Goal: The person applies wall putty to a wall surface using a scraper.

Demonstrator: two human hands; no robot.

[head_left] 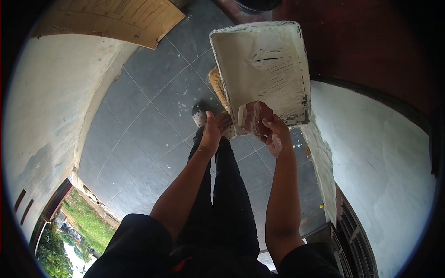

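In my right hand [274,132] is a reddish-brown flat piece [257,118] with a pale left edge and white paint smears; its exact kind I cannot tell. White paint also coats part of that hand. Behind the piece stands a large paint tray [259,69], crusted with whitish paint and dark scratches. My left hand [214,132] is open, fingers stretched and thumb raised, right beside the tray's lower left corner. A tan piece [217,85] with a worn surface shows from under the tray's left side.
Grey floor tiles [153,120] with white paint spots lie below. A flattened cardboard piece [111,18] is at upper left. Whitish walls [51,102] rise on both sides. Close beneath my hands are my spotted-sock feet [198,116]. A dark round object [257,3] sits at the top.
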